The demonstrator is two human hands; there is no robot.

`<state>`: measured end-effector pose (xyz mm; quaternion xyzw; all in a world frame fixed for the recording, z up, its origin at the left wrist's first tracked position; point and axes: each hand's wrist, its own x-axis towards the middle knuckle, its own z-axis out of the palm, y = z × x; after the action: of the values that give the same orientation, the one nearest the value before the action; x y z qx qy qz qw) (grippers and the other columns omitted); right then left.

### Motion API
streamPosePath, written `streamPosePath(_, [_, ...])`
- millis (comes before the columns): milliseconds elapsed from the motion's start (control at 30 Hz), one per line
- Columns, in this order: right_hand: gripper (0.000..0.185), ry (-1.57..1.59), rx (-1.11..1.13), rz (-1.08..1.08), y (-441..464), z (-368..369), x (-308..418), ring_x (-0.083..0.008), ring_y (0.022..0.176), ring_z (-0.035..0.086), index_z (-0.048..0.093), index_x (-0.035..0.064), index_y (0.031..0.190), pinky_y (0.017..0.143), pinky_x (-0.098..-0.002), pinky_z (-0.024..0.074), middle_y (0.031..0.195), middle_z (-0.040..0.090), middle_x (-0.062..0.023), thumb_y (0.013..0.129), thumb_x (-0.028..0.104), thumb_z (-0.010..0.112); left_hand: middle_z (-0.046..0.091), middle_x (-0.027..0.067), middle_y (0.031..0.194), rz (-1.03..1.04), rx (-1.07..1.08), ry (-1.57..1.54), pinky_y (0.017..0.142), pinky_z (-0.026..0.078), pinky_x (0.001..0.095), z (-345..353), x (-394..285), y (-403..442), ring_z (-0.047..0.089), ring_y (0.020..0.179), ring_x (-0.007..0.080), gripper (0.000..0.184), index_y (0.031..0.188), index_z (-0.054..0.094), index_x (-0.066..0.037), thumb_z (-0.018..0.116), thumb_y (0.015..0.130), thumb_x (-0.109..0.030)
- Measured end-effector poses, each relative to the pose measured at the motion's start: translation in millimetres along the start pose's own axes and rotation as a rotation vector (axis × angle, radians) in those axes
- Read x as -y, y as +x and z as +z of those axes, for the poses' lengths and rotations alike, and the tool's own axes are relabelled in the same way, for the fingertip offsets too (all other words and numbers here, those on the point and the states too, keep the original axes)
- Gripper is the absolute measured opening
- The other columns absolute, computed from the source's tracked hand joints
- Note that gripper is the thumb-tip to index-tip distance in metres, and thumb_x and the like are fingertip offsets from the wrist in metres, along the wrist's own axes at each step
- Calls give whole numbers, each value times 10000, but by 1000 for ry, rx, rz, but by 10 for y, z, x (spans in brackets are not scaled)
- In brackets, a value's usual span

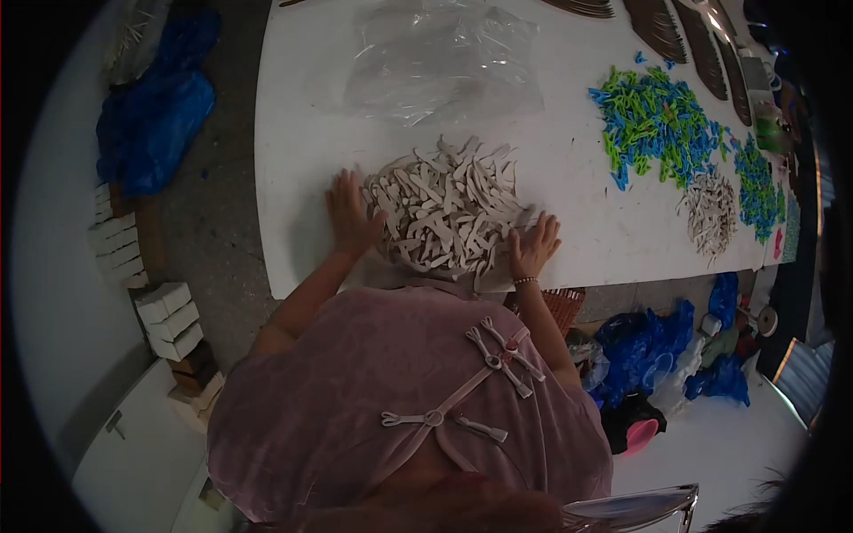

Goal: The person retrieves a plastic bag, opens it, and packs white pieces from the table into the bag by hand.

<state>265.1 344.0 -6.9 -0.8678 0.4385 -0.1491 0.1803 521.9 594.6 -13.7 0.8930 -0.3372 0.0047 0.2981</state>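
Observation:
A heap of pale, flat, elongated pieces (449,209) lies on the white table (302,231) in front of me; I cannot make out their exact kind. Along its left side rests my left hand (354,213), fingers stretched out and thumb touching the heap. My right hand (535,246) lies at the heap's lower right edge with its fingers spread, a bracelet at the wrist. Neither hand holds anything that I can see. Beyond the heap lies a clear plastic sheet or bag (444,62).
Green and blue clip-like pieces (653,124) are piled on the right, beside a smaller heap of pale pieces (711,213). Brown comb-like pieces (657,27) lie at the far right. Blue bags (155,124) and white boxes (169,320) stand left of the table.

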Motion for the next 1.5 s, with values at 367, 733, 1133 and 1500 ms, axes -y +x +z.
streamPosePath(367, [657, 807, 52, -73, -17, 472, 1209, -329, 1208, 405, 390, 16, 1324, 975, -398, 341, 1301, 418, -231, 813, 370, 604, 426, 211, 1208, -89, 57, -636, 949, 342, 410, 401, -1080, 85, 440, 1100, 356, 549, 1284, 444, -60, 598, 812, -293])
streamPosePath(733, [590, 1508, 376, 312, 333, -97, 1841, -131, 1016, 514, 319, 14, 1369, 855, -252, 420, 1174, 525, -78, 868, 202, 569, 459, 168, 1176, -188, 58, -905, 931, 371, 339, -102, -1285, 457, 471, 1107, 286, 415, 1235, 510, -40, 578, 839, -144])
streamPosePath(1133, [398, 1124, 205, 69, 2059, 293, 1743, -212, 1112, 508, 507, -27, 1194, 966, -331, 366, 1174, 552, -145, 905, 247, 486, 555, 150, 1099, -354, 0, -929, 892, 406, 358, 200, -788, 2175, 536, 1032, 264, 468, 1129, 514, -1, 511, 880, -398])
streamPosePath(1500, [541, 21, 7, -205, 1250, 642, 954, -388, 1274, 301, 377, 49, 1325, 1044, -506, 199, 1363, 345, -237, 868, 315, 491, 478, 164, 1203, 114, 0, 9, 1020, 244, 485, 492, -669, 1266, 423, 1157, 332, 569, 1294, 341, -14, 555, 836, -274])
